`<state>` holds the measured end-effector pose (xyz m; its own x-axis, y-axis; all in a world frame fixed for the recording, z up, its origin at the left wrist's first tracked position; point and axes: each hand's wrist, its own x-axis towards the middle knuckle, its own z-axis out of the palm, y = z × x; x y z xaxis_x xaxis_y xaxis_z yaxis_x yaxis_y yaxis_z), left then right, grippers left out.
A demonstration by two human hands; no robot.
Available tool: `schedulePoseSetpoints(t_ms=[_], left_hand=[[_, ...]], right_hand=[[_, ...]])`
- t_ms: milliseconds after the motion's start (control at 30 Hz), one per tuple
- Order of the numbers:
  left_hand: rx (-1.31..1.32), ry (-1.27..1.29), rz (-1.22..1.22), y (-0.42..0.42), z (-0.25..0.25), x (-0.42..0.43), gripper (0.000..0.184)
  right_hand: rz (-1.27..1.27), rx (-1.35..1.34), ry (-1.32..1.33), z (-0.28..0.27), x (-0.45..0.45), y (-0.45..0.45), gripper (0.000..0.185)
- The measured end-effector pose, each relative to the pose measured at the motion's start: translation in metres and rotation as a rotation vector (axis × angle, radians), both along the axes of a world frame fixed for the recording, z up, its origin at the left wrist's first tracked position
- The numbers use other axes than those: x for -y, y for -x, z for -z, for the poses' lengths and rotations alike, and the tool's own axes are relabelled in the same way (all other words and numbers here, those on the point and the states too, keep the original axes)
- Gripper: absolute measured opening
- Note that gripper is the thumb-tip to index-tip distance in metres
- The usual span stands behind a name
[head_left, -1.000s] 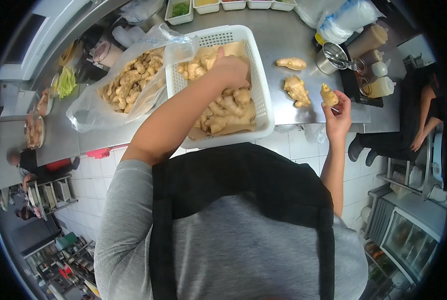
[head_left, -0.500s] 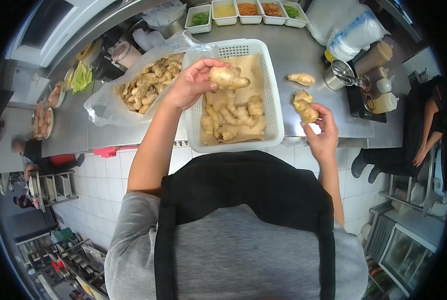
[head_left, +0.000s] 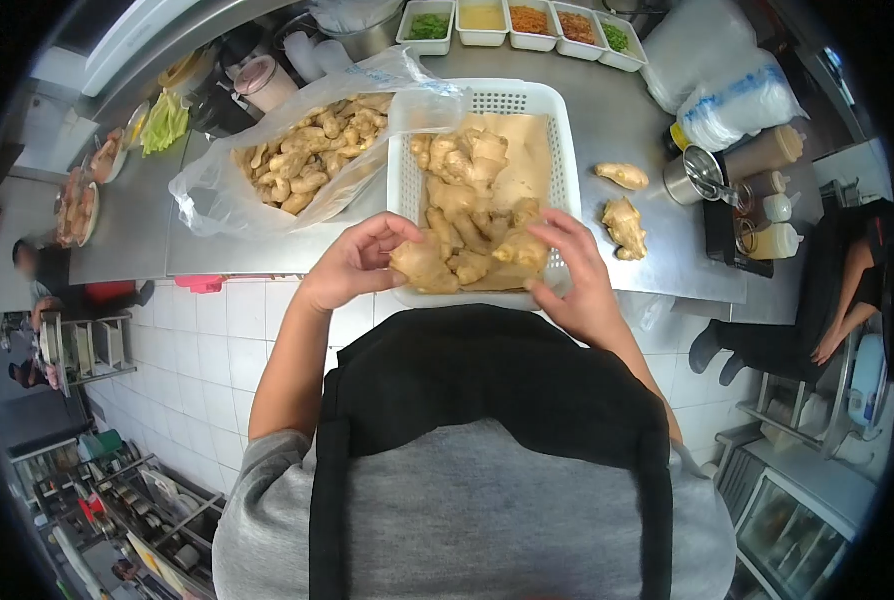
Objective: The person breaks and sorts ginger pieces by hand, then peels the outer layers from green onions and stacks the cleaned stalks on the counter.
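Note:
A white perforated basket lined with brown paper holds several ginger roots. At its near left corner my left hand grips a ginger piece between thumb and fingers. My right hand is closed around another ginger piece at the near right of the basket. A clear plastic bag full of ginger lies left of the basket. Two loose pieces rest on the counter to the right, a small one above a larger one.
White trays of chopped food line the counter's back. A metal pot, sauce bottles and plastic bags stand at the right. One person is at the far right, another at the far left.
Both hands have come down to the near side of the basket, each with a ginger piece. The right hand moved left from over the counter. The view has shifted slightly.

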<state>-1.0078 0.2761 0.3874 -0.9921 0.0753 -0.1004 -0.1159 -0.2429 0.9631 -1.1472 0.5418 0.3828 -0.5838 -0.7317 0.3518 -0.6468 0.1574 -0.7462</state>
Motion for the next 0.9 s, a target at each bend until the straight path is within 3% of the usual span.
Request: schedulePoseSetpoints(t_ms=[100,167,200,300,400,500,600,633,700,767,800,833,900], left_hand=[[-0.096,-0.078,-0.008,0.012,-0.003,-0.027,0.045],[-0.18,-0.058,-0.05,0.033,-0.002,-0.056,0.044],[-0.222,-0.048,-0.07,0.04,-0.002,-0.064,0.044],[-0.257,0.358,-0.278,0.053,-0.009,-0.065,0.042],[-0.393,1.156,-0.461,0.04,0.002,-0.032,0.049],[-0.031,1.096,-0.607,0.018,0.015,-0.022,0.053],[0.188,0.649,-0.671,0.004,0.049,-0.023,0.058],[0.185,0.525,-0.649,0.001,0.052,-0.025,0.06],[0.169,0.28,-0.614,0.0,0.055,-0.035,0.066],[0.188,0.09,-0.783,-0.004,0.057,-0.05,0.068],[0.191,-0.008,-0.865,-0.007,0.056,-0.059,0.069],[0.193,0.043,-0.773,-0.01,0.048,-0.066,0.072],[0.215,0.152,-1.068,-0.014,0.056,-0.065,0.076]], right_hand=[[-0.134,0.253,0.025,-0.019,0.016,-0.007,0.052],[-0.285,0.564,0.027,-0.02,0.019,-0.009,0.05],[-0.19,0.592,0.005,-0.018,0.016,-0.006,0.048],[0.17,0.579,-0.005,-0.002,-0.018,0.028,0.044],[0.59,0.216,0.093,0.036,-0.075,0.087,0.042],[0.756,-0.163,-0.202,0.076,-0.115,0.125,0.042],[0.683,-0.359,-0.453,0.097,-0.121,0.133,0.045],[0.666,-0.229,-0.563,0.095,-0.118,0.134,0.05],[0.665,-0.437,-0.512,0.09,-0.111,0.127,0.052],[0.659,-0.597,-0.41,0.073,-0.1,0.124,0.052],[0.57,-0.536,-0.273,0.059,-0.083,0.125,0.052],[0.48,-0.47,-0.14,0.041,-0.063,0.12,0.052],[0.307,-0.288,0.021,0.004,-0.015,0.103,0.054]])
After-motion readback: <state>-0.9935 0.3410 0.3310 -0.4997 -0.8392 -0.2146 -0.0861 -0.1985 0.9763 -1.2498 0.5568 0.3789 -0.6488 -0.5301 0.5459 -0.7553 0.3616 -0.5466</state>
